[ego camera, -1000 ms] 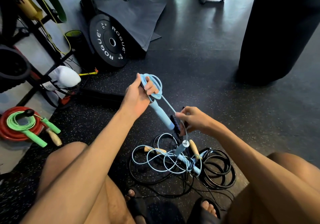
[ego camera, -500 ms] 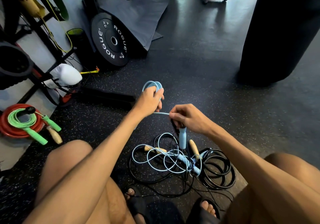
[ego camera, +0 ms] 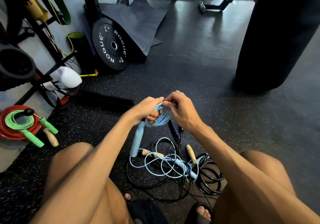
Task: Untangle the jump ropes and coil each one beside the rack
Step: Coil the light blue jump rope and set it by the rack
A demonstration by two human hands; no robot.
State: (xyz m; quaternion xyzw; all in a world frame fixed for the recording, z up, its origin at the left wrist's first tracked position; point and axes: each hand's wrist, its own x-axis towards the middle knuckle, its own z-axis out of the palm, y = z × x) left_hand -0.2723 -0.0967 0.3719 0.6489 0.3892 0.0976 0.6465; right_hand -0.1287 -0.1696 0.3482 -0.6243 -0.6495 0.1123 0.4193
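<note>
My left hand (ego camera: 147, 110) grips a small coil of the light blue jump rope (ego camera: 161, 118), and its blue handle (ego camera: 136, 139) hangs down from that fist. My right hand (ego camera: 181, 109) pinches the top of the same coil; a dark handle (ego camera: 174, 130) hangs below it. On the floor between my feet lies the tangle (ego camera: 173, 166): loose blue cord, black rope loops (ego camera: 210, 180) and wooden handles (ego camera: 190, 152). A green rope (ego camera: 19, 121) lies coiled by the rack (ego camera: 45, 31) at the left.
A red coiled rope (ego camera: 10, 131) sits under the green one, with a wooden handle (ego camera: 51, 138) beside it. A black Rogue weight plate (ego camera: 110, 45) leans on the rack post. A black punching bag (ego camera: 280, 33) hangs at the right. My knees and sandalled feet frame the tangle.
My hands have come together: the right hand moved up to the coil in my left hand, adding another turn. The blue handle now hangs straight down from my left fist.
</note>
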